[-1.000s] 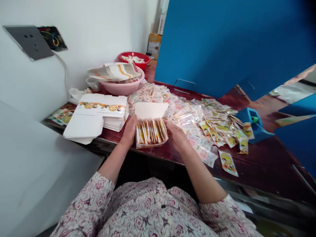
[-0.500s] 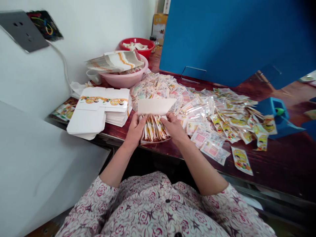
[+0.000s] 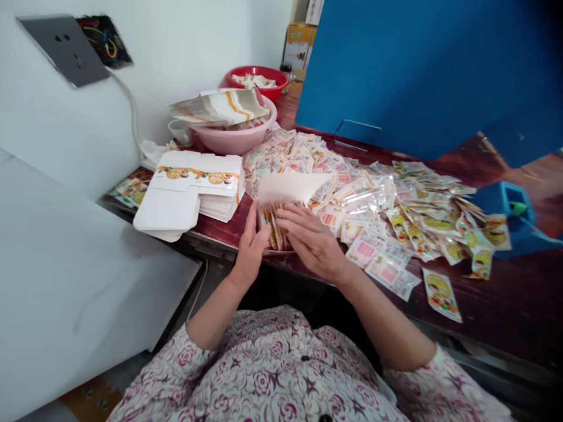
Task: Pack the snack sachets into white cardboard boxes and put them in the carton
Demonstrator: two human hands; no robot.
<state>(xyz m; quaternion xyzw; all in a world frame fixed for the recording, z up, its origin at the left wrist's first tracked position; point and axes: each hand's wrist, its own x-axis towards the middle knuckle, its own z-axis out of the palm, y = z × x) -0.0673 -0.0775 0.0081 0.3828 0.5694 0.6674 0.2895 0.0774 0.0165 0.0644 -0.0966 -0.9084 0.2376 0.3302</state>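
A small white carton (image 3: pixel 288 186) stands at the table's front edge, its flap raised at the back. Packed upright in a row inside are several printed sachets (image 3: pixel 273 233). My left hand (image 3: pixel 250 249) grips the carton's left side, with the thumb at the near corner. Over the carton's right part lies my right hand (image 3: pixel 313 241), its fingers stretched out across the tops of the sachets and hiding many of them. Behind and to the right spreads a heap of clear-and-pink packets (image 3: pixel 352 196), and yellow sachets (image 3: pixel 433 217) lie farther right.
Flat white printed cartons (image 3: pixel 171 202) are stacked on the left of the dark red table (image 3: pixel 497 305). A pink basin (image 3: pixel 231 140), a red basin (image 3: pixel 275 88) and a white cup (image 3: pixel 181 133) stand behind. A blue panel (image 3: pixel 387 70) and a blue holder (image 3: pixel 505 205) are at right.
My right hand has left the carton's right edge and moved left over the sachets, its fingers now spread flat. My left hand stays on the carton's side. The view has shifted slightly.
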